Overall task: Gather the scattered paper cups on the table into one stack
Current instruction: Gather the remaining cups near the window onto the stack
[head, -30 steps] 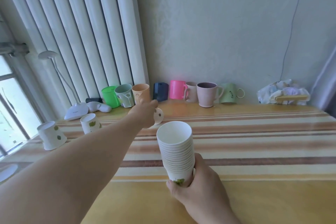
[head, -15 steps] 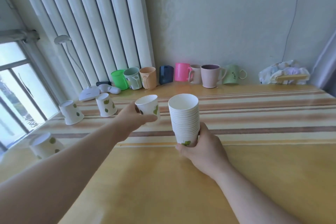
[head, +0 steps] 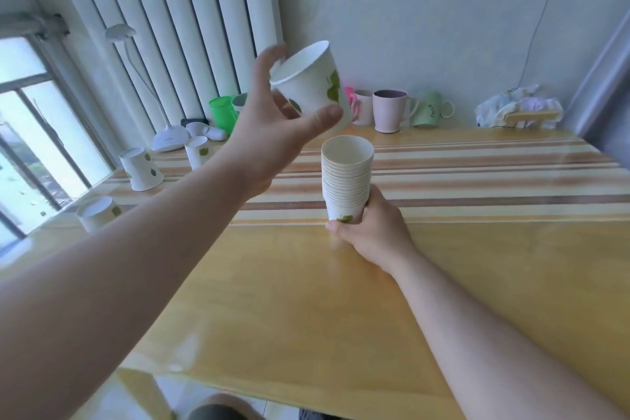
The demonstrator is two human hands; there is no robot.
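Open yellow wooden table (head: 306,300) between both arms. Row of colourful mugs (head: 392,109) blocks behind hands.

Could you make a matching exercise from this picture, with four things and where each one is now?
Things:
1. single paper cup
2. stack of cups
3. purple mug
4. green plastic cup

Places:
A. by the wall, right of the raised cup
B. in the left hand, tilted in the air
C. beside the radiator
D. in the right hand

Pairs: 1-B, 2-D, 3-A, 4-C
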